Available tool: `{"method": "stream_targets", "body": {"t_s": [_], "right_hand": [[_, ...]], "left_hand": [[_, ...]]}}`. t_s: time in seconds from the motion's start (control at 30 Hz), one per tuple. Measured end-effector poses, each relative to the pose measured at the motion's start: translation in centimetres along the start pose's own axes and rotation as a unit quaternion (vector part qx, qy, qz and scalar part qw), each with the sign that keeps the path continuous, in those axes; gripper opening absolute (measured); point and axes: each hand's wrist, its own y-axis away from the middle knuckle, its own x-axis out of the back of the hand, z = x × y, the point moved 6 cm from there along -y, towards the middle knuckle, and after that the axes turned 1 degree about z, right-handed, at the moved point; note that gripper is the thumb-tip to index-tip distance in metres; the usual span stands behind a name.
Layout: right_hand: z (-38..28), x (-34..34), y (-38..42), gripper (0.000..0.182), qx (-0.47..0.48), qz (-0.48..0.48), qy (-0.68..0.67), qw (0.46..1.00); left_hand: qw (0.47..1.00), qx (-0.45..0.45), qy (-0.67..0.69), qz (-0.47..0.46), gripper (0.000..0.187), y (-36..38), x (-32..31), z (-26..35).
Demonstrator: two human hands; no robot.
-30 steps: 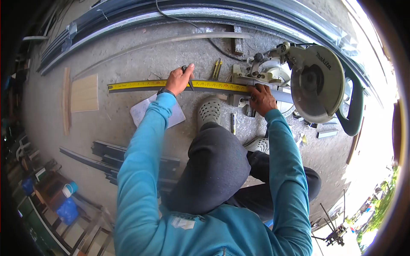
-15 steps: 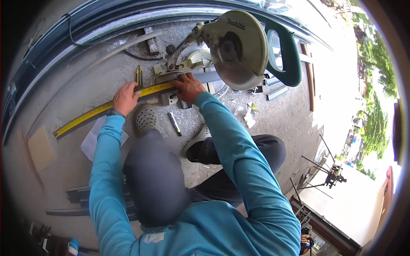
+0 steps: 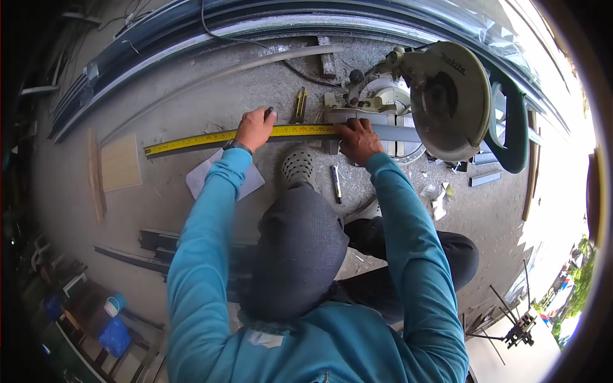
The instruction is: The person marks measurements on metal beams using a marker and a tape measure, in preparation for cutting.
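Note:
A yellow tape measure blade lies stretched along a long grey metal profile, which rests on the base of a miter saw. My left hand is closed over the blade near its middle, with a small dark marker or pen between thumb and fingers. At the saw base, my right hand grips the profile and the right end of the blade. The saw's round guard stands raised to the right of that hand.
A yellow cutter lies beyond the blade. Nearer are a white sheet, a marker and my shoe. Long dark profiles curve across the far side. Dark profile pieces lie at lower left; a tan board is at left.
The view has turned and shifted, so the saw and hands appear farther right. My left hand now shows a dark marker or pen. My right hand stays at the saw base.

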Motion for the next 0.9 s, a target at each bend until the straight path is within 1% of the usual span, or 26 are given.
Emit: {"method": "stream_targets", "body": {"t_s": [0.03, 0.07, 0.17, 0.2, 0.3, 0.33, 0.37, 0.4, 0.43, 0.47, 0.5, 0.53, 0.57, 0.6, 0.67, 0.73, 0.9], "right_hand": [[0.0, 0.1, 0.0, 0.058, 0.001, 0.001, 0.001, 1.000], [0.0, 0.0, 0.0, 0.057, -0.003, 0.005, 0.000, 1.000], [-0.3, 0.6, -0.1, 0.055, -0.021, -0.007, -0.014, 1.000], [-0.2, 0.6, -0.1, 0.055, -0.020, -0.006, -0.011, 1.000], [0.1, 0.4, -0.2, 0.057, -0.025, -0.004, -0.001, 1.000], [0.2, 0.4, -0.1, 0.058, -0.027, -0.008, 0.001, 1.000], [-0.1, 0.3, -0.2, 0.059, -0.022, -0.014, 0.002, 1.000], [-0.1, 0.5, -0.2, 0.059, -0.015, -0.002, 0.008, 1.000], [-0.3, 0.4, -0.2, 0.060, 0.005, 0.010, 0.005, 1.000], [-0.3, 0.4, -0.4, 0.061, 0.004, -0.005, -0.007, 1.000], [-0.2, -0.1, -0.6, 0.062, 0.010, -0.002, -0.001, 1.000], [-0.4, -0.3, -0.8, 0.061, 0.012, -0.004, -0.003, 1.000], [-0.4, -0.2, -0.7, 0.061, 0.007, -0.004, 0.000, 1.000], [-0.5, 0.0, -0.7, 0.060, 0.015, -0.001, -0.001, 1.000], [-0.6, 0.1, -0.4, 0.059, 0.020, 0.003, 0.000, 1.000], [-0.9, 0.3, -0.6, 0.058, 0.019, 0.007, 0.003, 1.000], [-1.3, 0.0, -0.4, 0.059, 0.029, -0.002, 0.006, 1.000]], "left_hand": [[0.992, 0.017, 0.124, 0.021, 0.040, -0.8, 1.0, 0.3], [0.968, 0.032, 0.246, 0.042, 0.044, -1.4, 1.8, 0.7], [0.963, 0.145, 0.224, -0.039, 0.056, -2.2, 2.9, 2.2], [0.949, 0.164, 0.256, -0.076, 0.064, -2.1, 2.5, 3.1], [0.926, 0.189, 0.316, -0.088, 0.068, -2.3, -0.8, 3.2], [0.911, 0.182, 0.360, -0.087, 0.067, -2.5, -2.3, 3.4], [0.914, 0.156, 0.364, -0.088, 0.062, -2.7, -3.5, 3.5], [0.943, 0.133, 0.291, -0.091, 0.059, -3.1, -4.4, 3.8], [0.981, 0.067, 0.178, -0.043, 0.051, -2.9, -5.0, 4.8], [0.997, -0.040, 0.025, 0.067, 0.037, -2.4, -6.7, 5.2], [0.993, -0.107, -0.010, 0.057, 0.027, -1.2, -6.8, 6.8], [0.986, -0.162, -0.006, 0.037, 0.029, -0.7, -8.1, 6.9], [0.983, -0.149, -0.109, -0.006, 0.031, 0.5, -7.8, 8.3], [0.965, -0.156, -0.209, -0.013, 0.029, 1.2, -8.8, 8.2], [0.941, -0.146, -0.303, -0.043, 0.026, 1.2, -10.4, 7.7], [0.942, -0.117, -0.304, -0.077, 0.025, 0.4, -10.5, 7.0], [0.946, -0.106, -0.296, -0.078, 0.024, 1.1, -9.4, 5.1]]}}
